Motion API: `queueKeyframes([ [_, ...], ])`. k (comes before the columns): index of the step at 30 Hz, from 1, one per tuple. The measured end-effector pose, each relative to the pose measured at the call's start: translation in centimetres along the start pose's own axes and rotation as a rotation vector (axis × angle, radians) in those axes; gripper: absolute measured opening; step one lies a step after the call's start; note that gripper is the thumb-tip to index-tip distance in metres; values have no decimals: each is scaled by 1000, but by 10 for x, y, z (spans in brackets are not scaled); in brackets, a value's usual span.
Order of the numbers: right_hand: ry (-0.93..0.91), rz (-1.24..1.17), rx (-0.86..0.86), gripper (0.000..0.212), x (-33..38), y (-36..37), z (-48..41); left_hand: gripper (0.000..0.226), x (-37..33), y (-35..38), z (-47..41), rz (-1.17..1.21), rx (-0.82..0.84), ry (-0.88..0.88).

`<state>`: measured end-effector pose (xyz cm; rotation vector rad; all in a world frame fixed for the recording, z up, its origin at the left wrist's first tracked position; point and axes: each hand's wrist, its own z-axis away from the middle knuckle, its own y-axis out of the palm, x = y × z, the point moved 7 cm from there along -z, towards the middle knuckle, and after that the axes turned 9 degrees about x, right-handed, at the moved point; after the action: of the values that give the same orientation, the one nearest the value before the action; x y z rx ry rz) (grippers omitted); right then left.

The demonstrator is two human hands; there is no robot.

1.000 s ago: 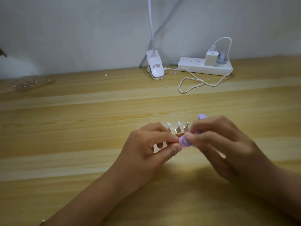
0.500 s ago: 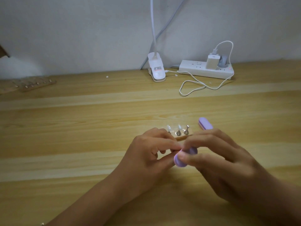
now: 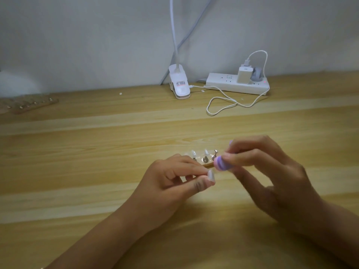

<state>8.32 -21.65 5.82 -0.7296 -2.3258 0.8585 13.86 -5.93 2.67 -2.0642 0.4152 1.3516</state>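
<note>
My right hand [image 3: 268,175] grips a small purple cylindrical tool [image 3: 220,164], its rounded end pointing left. My left hand [image 3: 171,183] pinches a small pale fake nail [image 3: 210,175] between thumb and forefinger, just below and left of the tool's end. The two are close but apart. Behind my hands a small wooden stand [image 3: 202,161] with three metal pegs, some carrying clear nail tips, sits on the wooden table [image 3: 97,171]. A bit of a second purple piece [image 3: 230,142] shows above my right fingers.
A white clip lamp base [image 3: 179,84] and a white power strip [image 3: 237,84] with a charger and looped white cable [image 3: 223,105] stand at the back by the wall. Another wooden strip with pegs [image 3: 29,103] lies at the far left.
My right hand has lifted the purple tool up and to the right, away from my left fingers. The fake nail in my left hand now shows.
</note>
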Motion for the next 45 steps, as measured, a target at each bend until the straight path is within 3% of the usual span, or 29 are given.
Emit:
queueKeyframes([
  [4, -130, -20, 36, 38, 26, 14, 10, 20, -4, 2, 0, 17, 42, 23],
  [9, 4, 80, -6, 20, -2, -2, 1, 15, -5, 4, 1, -8, 48, 17],
  [14, -147, 66, 91, 34, 25, 15, 10, 19, -5, 3, 1, -13, 55, 31],
  [19, -18, 59, 56, 20, 2, 6, 2, 18, 1, 0, 1, -4, 40, -21],
  [23, -89, 65, 104, 31, 15, 17, 10, 19, -4, 0, 1, -75, 45, 20],
  [33, -36, 57, 165, 32, -2, 21, 9, 14, -9, 0, 4, -338, -10, 51],
  [41, -35, 112, 108, 26, -7, 14, 8, 6, -11, 0, 3, -362, -27, 46],
  [45, 25, 116, 1, 23, -11, 4, 2, 7, -7, -2, 3, -344, -33, 15],
])
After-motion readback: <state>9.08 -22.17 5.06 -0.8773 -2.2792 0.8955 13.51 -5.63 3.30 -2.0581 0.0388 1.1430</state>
